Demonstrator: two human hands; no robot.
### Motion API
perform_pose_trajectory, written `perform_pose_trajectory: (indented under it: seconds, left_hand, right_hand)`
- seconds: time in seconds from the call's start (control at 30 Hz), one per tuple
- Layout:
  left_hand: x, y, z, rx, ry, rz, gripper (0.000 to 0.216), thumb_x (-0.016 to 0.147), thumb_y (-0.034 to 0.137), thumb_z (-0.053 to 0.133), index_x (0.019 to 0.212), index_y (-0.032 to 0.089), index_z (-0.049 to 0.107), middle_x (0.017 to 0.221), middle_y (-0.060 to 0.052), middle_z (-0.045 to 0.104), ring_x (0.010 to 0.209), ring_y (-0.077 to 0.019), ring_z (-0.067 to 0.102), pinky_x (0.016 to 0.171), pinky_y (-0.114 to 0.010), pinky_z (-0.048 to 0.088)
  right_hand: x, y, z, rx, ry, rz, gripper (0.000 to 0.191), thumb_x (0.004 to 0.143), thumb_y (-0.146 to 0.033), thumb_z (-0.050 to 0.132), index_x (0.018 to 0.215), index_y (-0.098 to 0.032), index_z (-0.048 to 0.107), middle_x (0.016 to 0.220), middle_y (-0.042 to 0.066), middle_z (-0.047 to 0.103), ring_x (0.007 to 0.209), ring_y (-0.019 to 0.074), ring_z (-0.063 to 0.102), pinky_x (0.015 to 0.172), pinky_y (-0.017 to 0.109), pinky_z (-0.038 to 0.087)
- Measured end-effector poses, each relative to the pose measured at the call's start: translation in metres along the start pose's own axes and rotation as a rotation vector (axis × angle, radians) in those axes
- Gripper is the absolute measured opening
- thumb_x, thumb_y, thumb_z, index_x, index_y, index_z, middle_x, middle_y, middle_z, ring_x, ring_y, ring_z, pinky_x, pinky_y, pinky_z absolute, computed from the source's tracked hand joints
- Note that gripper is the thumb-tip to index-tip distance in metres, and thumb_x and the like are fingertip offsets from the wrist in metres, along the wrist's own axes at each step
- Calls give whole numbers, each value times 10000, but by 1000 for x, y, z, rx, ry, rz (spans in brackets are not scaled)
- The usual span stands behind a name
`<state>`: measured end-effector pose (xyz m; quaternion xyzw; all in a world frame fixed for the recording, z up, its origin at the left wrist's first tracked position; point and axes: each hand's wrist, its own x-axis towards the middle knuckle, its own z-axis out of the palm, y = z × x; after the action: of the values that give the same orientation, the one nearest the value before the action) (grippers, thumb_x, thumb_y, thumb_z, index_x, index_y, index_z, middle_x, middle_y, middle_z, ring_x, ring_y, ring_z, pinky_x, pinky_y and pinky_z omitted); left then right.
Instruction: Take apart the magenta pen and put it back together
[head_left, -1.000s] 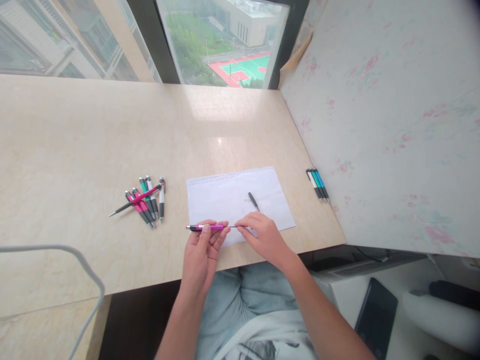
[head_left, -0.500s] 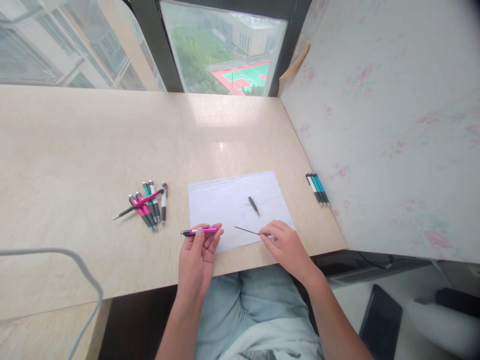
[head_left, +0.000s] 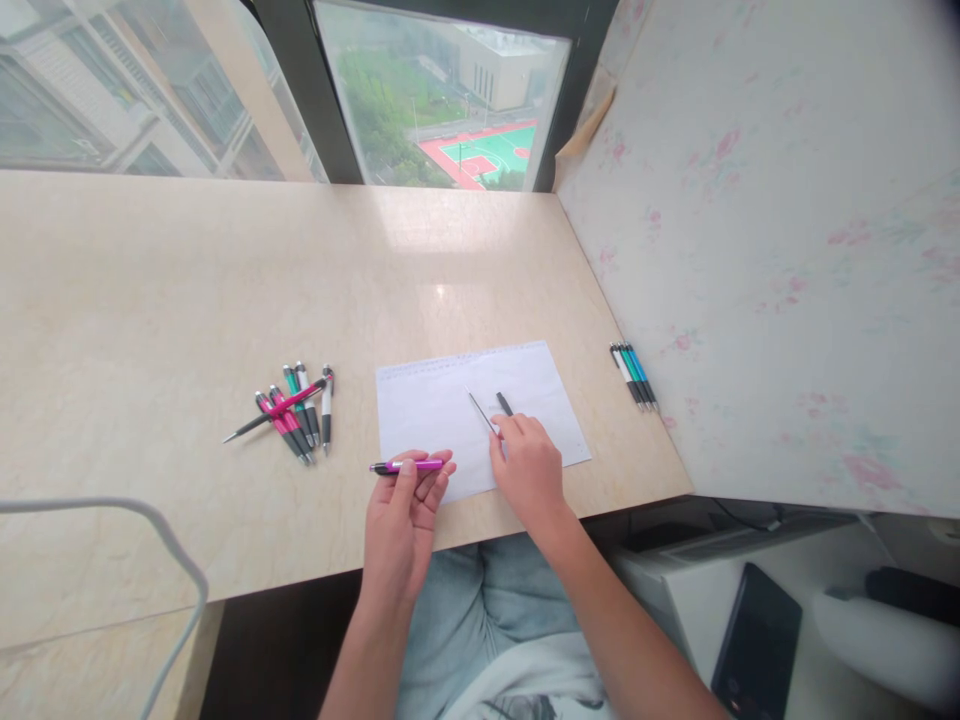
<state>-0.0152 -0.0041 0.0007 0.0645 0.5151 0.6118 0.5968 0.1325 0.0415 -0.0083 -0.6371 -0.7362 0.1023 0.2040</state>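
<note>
Refill point(head_left: 478, 409) seemingly pinched in right hand point(head_left: 527, 468)

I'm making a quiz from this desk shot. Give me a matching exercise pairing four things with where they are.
Things:
1. pink pen barrel
2. thin refill
3. pile of pens
4. row of pens

Places:
A. beside the flowered wall
B. in the left hand
C. left of the white paper
D. in the right hand

Pairs: 1-B, 2-D, 3-C, 4-A
</note>
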Motion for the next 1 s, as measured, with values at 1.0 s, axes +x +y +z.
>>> perform_pose_trajectory:
  seconds: [1.0]
  left_hand:
    - [-16,2,8,619,-106,345,195,764,333,687,898,190,693,840,-43,685,635,-121,580,619,-231,477]
  right_hand:
    - [-37,-35,-13,1999,-295,747,199,816,-189,597,979,-125,692,1008,99,722,1036,200,647,1068,400,401]
